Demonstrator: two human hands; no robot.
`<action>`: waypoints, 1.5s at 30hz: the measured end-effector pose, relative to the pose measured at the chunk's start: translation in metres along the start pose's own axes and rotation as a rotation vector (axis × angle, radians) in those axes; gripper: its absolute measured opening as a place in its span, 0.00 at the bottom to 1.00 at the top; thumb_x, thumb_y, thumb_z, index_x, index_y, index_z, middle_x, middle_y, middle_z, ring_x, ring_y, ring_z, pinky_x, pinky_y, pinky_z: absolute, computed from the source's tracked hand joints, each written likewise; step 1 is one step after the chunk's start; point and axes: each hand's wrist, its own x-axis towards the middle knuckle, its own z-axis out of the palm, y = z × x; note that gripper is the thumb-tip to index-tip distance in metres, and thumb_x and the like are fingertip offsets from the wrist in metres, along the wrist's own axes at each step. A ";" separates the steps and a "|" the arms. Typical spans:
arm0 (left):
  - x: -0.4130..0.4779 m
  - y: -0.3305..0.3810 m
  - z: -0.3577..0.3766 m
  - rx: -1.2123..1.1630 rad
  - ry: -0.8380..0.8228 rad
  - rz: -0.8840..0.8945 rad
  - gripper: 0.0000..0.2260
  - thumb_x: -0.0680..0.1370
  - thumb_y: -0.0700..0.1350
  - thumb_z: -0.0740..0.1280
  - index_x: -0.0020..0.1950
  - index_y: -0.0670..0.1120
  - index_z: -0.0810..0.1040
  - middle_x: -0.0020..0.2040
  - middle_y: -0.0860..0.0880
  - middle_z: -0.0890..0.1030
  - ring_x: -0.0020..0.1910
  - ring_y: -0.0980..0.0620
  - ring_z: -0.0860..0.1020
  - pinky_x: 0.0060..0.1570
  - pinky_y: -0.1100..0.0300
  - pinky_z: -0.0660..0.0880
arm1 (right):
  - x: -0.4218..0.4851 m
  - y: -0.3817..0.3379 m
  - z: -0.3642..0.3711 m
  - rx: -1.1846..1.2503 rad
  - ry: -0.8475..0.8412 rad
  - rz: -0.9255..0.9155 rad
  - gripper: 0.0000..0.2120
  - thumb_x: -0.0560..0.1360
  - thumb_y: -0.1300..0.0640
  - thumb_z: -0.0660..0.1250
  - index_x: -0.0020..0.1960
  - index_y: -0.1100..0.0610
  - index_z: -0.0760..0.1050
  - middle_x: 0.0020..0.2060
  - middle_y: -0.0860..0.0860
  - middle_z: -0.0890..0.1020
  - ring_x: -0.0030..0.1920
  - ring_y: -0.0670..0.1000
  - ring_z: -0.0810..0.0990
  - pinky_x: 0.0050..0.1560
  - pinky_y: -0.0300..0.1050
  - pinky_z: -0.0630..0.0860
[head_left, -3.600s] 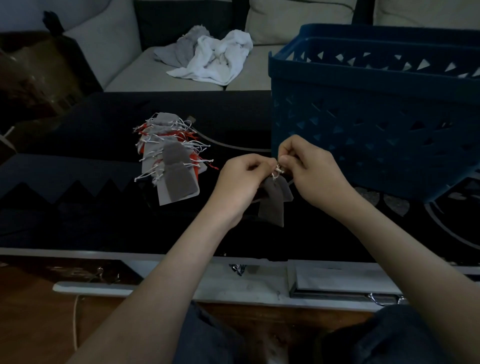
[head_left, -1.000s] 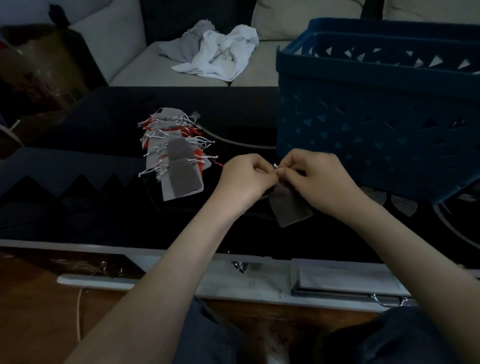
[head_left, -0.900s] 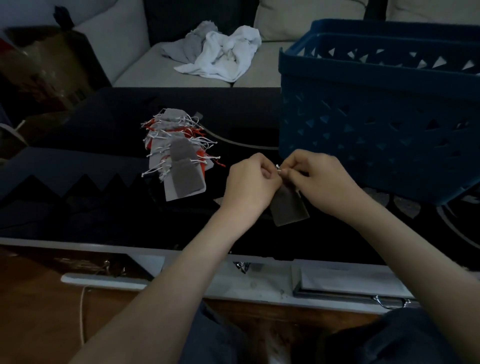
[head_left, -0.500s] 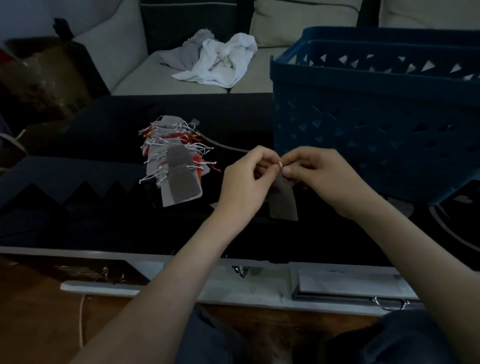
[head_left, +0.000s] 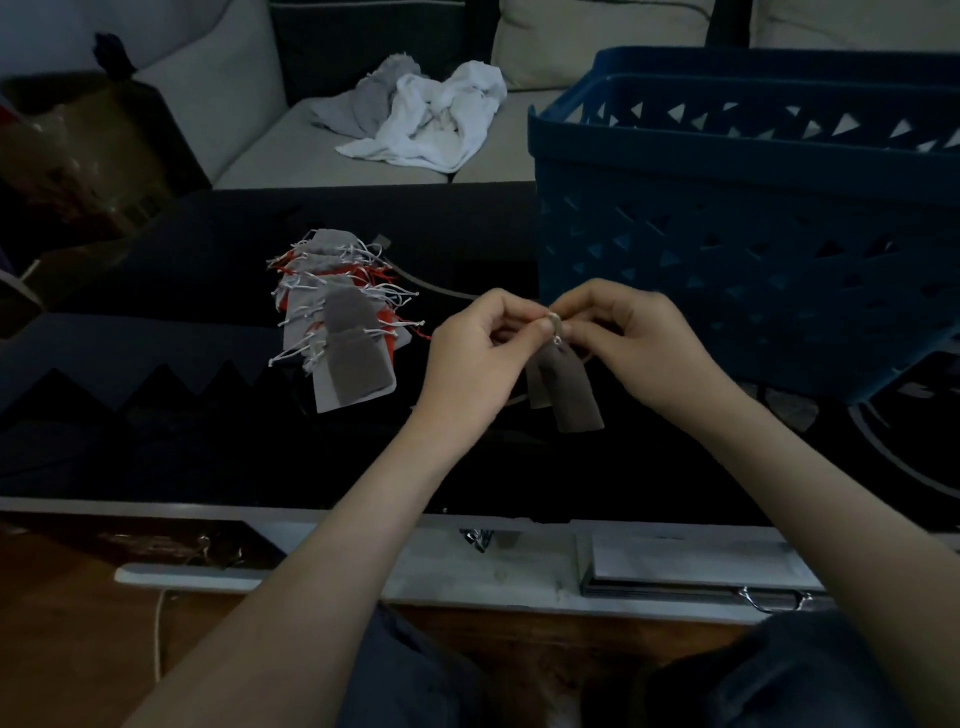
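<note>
1. The left hand was held over the black table near the middle of the scene. Its thumb and forefinger were pressed together on the top of a grey pouch, and its other fingers were curled toward the palm.
2. The right hand faced it from the right, so that the fingertips of both hands met. Its thumb and forefinger were clamped on the same top end of the pouch, with the remaining fingers bent.
3. A small pale ring-like piece sat between the two sets of fingertips. It was too small to tell what it was or which hand held it.
4. The grey pouch hung below the pinch with its lower end slanted toward the near right. Whether it touched the table could not be told.
5. A pile of pouches lay on the table left of the left hand and apart from it. Grey ones with white cords overlapped red ones in a row running from far to near.
6. A blue basket with triangular openings stood on the far right of the table, just beyond the right hand.
7. On the sofa past the far edge of the table, a crumpled white cloth lay against a grey cloth.
8. A pale shelf ran below the near edge of the table, with a flat stack of papers on its right part.
</note>
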 end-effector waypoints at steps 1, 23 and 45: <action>0.000 0.000 0.000 -0.010 0.005 -0.006 0.02 0.76 0.40 0.69 0.47 0.46 0.81 0.45 0.52 0.83 0.45 0.59 0.81 0.47 0.68 0.76 | 0.000 0.000 0.001 0.006 0.024 -0.009 0.06 0.76 0.64 0.66 0.48 0.55 0.78 0.40 0.51 0.83 0.41 0.44 0.81 0.44 0.33 0.76; 0.001 -0.005 0.000 0.103 0.082 0.010 0.03 0.76 0.42 0.69 0.43 0.47 0.80 0.40 0.53 0.83 0.41 0.62 0.81 0.40 0.72 0.72 | -0.003 -0.005 0.017 -0.091 0.137 -0.024 0.02 0.76 0.63 0.64 0.45 0.58 0.73 0.35 0.49 0.77 0.36 0.49 0.75 0.36 0.38 0.71; 0.011 -0.016 -0.007 0.342 -0.093 -0.050 0.07 0.80 0.47 0.63 0.43 0.47 0.71 0.35 0.54 0.74 0.34 0.62 0.71 0.33 0.73 0.66 | 0.007 0.006 0.015 0.147 -0.084 0.304 0.15 0.75 0.61 0.68 0.60 0.52 0.71 0.44 0.51 0.79 0.42 0.47 0.79 0.46 0.40 0.76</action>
